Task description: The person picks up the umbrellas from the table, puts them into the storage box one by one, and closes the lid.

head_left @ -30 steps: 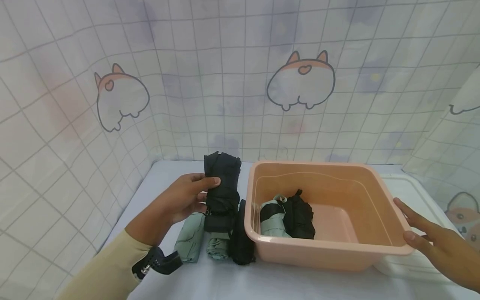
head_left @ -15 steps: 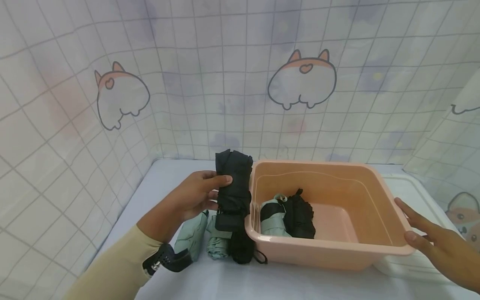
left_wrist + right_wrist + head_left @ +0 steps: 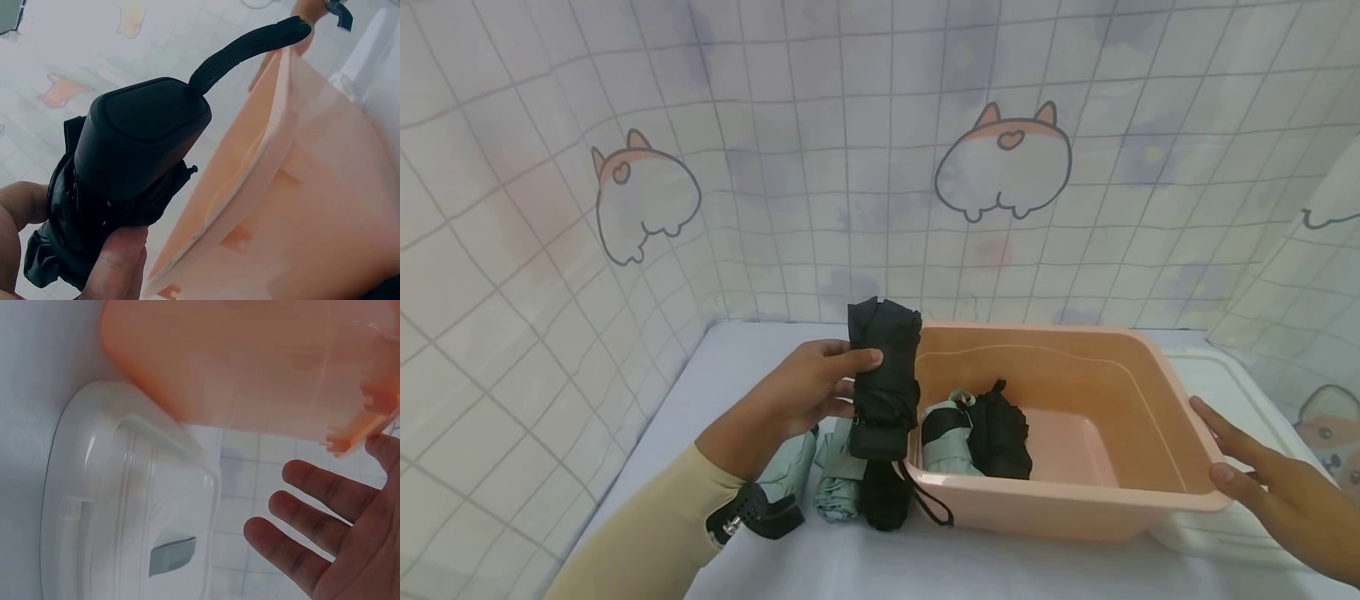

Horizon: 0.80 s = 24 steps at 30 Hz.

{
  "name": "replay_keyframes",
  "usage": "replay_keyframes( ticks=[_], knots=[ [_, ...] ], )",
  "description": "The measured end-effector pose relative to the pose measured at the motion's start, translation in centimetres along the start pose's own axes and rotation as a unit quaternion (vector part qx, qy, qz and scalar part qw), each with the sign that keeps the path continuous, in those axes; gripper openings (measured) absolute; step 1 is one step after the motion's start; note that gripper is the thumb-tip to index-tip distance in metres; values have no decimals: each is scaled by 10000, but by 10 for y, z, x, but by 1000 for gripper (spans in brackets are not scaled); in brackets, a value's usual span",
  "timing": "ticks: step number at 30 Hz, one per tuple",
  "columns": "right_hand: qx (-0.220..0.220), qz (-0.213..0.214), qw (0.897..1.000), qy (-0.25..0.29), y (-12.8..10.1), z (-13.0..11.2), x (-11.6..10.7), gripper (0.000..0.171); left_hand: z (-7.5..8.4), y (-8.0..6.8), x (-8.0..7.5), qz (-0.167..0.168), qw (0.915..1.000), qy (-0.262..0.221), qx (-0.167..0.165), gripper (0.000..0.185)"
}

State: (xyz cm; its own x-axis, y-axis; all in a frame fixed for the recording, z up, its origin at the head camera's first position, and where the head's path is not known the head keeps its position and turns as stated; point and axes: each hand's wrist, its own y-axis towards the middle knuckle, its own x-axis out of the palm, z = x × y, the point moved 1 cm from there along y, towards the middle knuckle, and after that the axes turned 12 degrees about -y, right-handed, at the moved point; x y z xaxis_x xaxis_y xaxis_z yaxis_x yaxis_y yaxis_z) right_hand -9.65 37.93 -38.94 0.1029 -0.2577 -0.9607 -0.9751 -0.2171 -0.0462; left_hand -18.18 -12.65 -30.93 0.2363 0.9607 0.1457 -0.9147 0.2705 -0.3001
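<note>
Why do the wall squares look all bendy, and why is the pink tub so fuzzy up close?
Head view: a wide lens curves the grid lines toward the edges, though the black umbrella stays sharp. Left wrist view: the pink tub is pale and washed out. Right wrist view: the tub and the white lid are too close, so they blur.

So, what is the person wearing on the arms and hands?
Both hands are bare. The left hand comes out of a long beige sleeve, with a black wrist strap and metal buckle at its cuff. The right hand shows no sleeve in view.
</note>
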Motion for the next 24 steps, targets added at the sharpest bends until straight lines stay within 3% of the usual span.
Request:
replay_keyframes(
  ticks=[24],
  knots=[
    [-89, 110, 9999, 48, 0, 7, 6, 69, 1, 12, 25, -239, 9995, 24, -199, 83]
  ],
)
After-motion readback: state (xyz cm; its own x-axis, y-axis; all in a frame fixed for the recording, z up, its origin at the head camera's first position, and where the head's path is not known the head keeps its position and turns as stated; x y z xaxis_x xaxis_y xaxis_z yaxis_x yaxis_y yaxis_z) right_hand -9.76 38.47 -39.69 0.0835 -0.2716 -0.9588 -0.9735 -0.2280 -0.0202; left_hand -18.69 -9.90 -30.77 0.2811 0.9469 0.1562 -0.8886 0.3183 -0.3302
